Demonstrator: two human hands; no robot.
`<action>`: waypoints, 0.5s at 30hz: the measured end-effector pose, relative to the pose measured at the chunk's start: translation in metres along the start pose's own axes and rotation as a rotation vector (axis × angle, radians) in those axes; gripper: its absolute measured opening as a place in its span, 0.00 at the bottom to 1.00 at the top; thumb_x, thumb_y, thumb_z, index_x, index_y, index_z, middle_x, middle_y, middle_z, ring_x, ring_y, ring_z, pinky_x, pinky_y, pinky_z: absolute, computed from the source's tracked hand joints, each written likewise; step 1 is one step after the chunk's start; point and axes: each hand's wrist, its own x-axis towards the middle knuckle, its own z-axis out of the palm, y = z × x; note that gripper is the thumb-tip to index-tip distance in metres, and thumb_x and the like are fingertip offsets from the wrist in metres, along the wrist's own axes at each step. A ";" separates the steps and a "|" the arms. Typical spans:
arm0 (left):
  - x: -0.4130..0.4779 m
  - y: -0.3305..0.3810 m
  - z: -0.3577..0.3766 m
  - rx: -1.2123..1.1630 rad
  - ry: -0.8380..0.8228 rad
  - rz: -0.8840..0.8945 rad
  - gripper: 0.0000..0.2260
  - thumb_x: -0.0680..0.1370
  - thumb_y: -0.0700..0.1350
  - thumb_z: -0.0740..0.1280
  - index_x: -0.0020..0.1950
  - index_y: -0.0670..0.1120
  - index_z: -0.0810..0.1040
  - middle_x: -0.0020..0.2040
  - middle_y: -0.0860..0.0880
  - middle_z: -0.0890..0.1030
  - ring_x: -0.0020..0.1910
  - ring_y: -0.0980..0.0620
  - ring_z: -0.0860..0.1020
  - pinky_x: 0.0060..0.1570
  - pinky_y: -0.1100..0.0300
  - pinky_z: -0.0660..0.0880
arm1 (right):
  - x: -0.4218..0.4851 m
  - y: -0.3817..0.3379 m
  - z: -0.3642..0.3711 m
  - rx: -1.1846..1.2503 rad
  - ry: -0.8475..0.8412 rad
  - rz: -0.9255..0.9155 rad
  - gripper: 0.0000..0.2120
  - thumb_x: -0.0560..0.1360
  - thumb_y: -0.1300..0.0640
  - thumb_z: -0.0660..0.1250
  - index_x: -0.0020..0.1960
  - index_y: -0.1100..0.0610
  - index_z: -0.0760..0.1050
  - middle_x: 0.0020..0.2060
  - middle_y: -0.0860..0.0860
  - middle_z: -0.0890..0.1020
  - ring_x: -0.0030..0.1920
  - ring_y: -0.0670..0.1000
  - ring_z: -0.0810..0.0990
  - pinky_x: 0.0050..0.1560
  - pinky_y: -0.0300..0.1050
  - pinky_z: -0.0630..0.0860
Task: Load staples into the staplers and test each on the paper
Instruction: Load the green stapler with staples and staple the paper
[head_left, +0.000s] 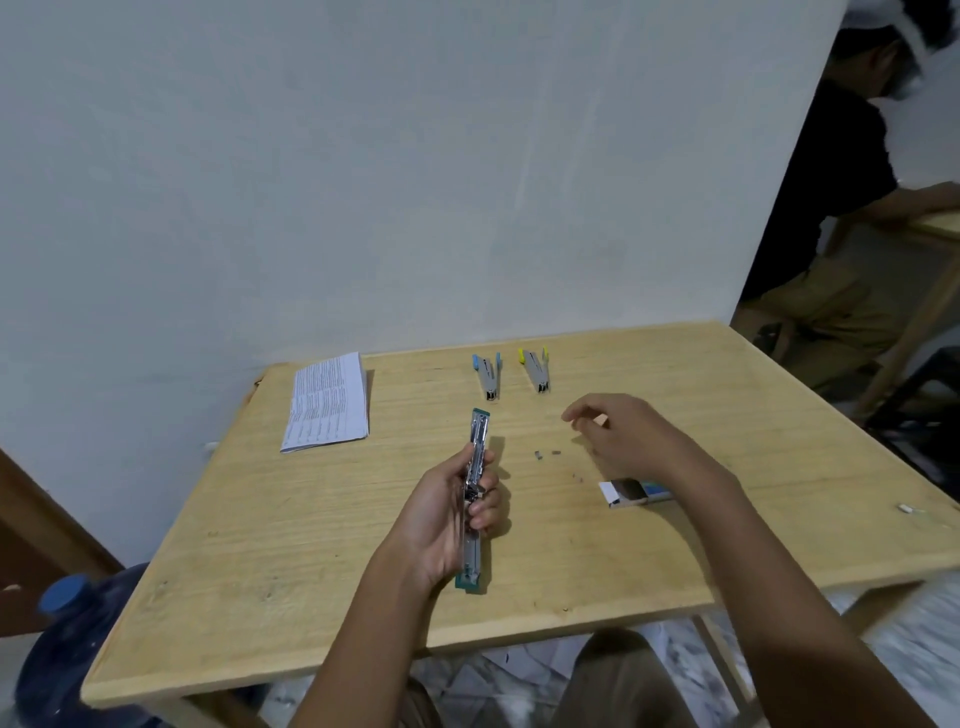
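Note:
My left hand (451, 512) grips a green stapler (477, 447) that is swung fully open, its metal staple channel pointing away from me. My right hand (621, 434) hovers over the table with fingers loosely curled; whether it pinches anything I cannot tell. Small staple pieces (545, 453) lie on the wood between my hands. An open staple box (631, 492) lies partly under my right forearm. A blue stapler (487, 378) and a yellow stapler (536, 370) rest side by side further back. A printed stack of paper (327, 400) lies at the back left.
The wooden table (311, 545) stands against a pale wall. A blue water jug (62, 639) stands on the floor at the left. Another person sits at a second table at the far right. A small white scrap (905, 508) lies near the right edge.

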 end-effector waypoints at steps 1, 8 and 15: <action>0.000 0.000 -0.001 0.009 -0.001 0.001 0.10 0.82 0.47 0.61 0.46 0.42 0.74 0.32 0.48 0.68 0.23 0.55 0.64 0.21 0.64 0.59 | -0.005 0.006 -0.010 -0.009 0.039 0.012 0.09 0.81 0.54 0.61 0.51 0.43 0.79 0.51 0.42 0.80 0.41 0.44 0.80 0.44 0.43 0.76; -0.002 -0.001 0.002 0.063 0.029 0.028 0.09 0.81 0.47 0.62 0.48 0.41 0.74 0.32 0.47 0.69 0.23 0.55 0.64 0.20 0.65 0.62 | -0.046 0.059 -0.049 -0.244 -0.239 0.181 0.28 0.69 0.42 0.75 0.67 0.41 0.72 0.59 0.41 0.70 0.62 0.46 0.71 0.57 0.46 0.73; -0.003 -0.004 0.004 0.088 0.028 0.054 0.09 0.79 0.47 0.63 0.48 0.41 0.73 0.32 0.47 0.69 0.23 0.55 0.64 0.21 0.65 0.62 | -0.052 0.063 -0.041 -0.256 -0.173 0.070 0.18 0.73 0.45 0.73 0.61 0.43 0.75 0.58 0.44 0.77 0.54 0.44 0.75 0.50 0.41 0.74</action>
